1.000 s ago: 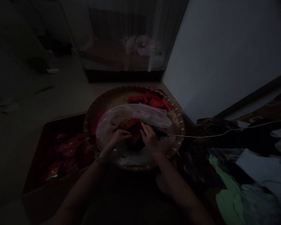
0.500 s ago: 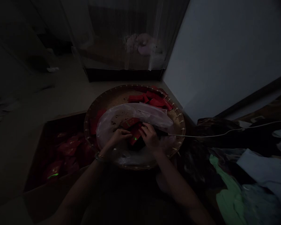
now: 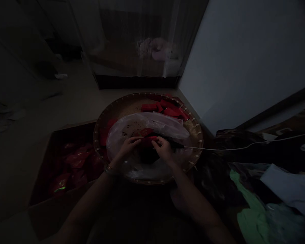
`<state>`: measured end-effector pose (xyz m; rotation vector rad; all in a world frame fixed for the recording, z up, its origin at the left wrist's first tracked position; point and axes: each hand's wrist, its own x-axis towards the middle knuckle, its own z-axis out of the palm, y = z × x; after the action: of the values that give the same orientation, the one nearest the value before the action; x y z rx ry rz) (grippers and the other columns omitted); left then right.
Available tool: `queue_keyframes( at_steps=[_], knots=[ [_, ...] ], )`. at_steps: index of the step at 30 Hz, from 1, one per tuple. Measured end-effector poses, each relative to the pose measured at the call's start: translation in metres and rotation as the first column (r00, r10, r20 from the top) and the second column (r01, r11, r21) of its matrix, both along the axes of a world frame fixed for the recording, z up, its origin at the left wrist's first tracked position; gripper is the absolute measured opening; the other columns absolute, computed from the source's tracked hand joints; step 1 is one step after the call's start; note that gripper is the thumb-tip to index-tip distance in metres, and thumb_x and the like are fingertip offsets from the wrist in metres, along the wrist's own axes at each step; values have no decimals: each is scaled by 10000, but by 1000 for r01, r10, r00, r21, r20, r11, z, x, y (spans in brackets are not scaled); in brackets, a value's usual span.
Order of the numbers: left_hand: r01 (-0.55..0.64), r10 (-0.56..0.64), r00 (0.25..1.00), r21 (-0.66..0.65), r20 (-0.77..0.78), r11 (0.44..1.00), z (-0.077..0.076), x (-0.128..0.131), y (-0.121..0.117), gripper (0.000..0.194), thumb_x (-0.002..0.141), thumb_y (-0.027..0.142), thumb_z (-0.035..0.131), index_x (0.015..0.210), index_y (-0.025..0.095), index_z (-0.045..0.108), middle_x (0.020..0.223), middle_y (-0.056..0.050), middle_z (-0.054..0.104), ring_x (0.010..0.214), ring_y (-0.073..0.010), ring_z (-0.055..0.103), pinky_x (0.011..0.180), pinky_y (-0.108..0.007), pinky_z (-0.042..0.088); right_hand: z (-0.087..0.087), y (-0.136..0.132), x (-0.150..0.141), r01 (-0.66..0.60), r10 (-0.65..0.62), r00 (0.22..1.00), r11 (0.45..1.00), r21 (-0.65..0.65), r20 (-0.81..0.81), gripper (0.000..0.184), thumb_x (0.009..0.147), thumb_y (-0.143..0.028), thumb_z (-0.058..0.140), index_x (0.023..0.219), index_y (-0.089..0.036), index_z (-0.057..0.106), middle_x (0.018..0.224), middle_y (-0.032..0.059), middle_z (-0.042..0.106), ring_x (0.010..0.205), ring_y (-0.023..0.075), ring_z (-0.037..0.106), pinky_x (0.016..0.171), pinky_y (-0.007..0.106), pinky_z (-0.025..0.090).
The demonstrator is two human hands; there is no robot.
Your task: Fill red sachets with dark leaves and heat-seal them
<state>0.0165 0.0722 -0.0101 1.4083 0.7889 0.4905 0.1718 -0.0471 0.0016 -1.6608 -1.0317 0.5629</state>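
Note:
A small red packet (image 3: 149,139) is pinched between my two hands above a round woven bamboo tray (image 3: 97,135). My left hand (image 3: 130,145) closes on its left end, and my right hand (image 3: 163,148) grips the right end with thumb and fingers. Under them a pale plastic sheet (image 3: 165,120) lies in the tray, with dark crumbs scattered on it. Just beyond the held packet lies another red packet (image 3: 145,131). A dark device (image 3: 176,145) with a white cord sits beside my right hand; much of it is hidden and too dark to make out.
More red packets (image 3: 171,109) are piled at the tray's far right. On the left stands a cardboard box (image 3: 40,189) holding several shiny red packets. The white cord (image 3: 223,149) runs off to the right, over a heap of clothes (image 3: 254,217). A wall rises behind on the right.
The packet has tipped from facing me, with its shiny front showing, to a narrow edge-on strip. Both hands have risen slightly with it, and my left fingers have straightened along its end.

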Motion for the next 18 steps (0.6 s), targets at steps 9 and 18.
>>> queue_keyframes(
  at_steps=[9, 18],
  knots=[
    [67, -65, 997, 42, -46, 997, 12, -1, -8, 462, 728, 425, 662, 1090, 142, 709, 1038, -91, 724, 881, -223, 646, 754, -297, 508, 5, 2, 0, -306, 240, 765, 952, -10, -597, 363, 680, -360, 732, 988, -175, 688, 951, 40, 708, 814, 165, 660, 632, 287, 585],
    [51, -47, 998, 83, -53, 995, 15, 1, -4, 456, 867, 424, 507, 1180, 127, 654, 1126, -103, 694, 1003, -251, 631, 860, -338, 491, 14, 0, 8, -309, 203, 636, 951, -5, -745, 270, 834, -386, 607, 978, -168, 677, 971, 65, 722, 858, 176, 673, 782, 373, 577]
  ],
)
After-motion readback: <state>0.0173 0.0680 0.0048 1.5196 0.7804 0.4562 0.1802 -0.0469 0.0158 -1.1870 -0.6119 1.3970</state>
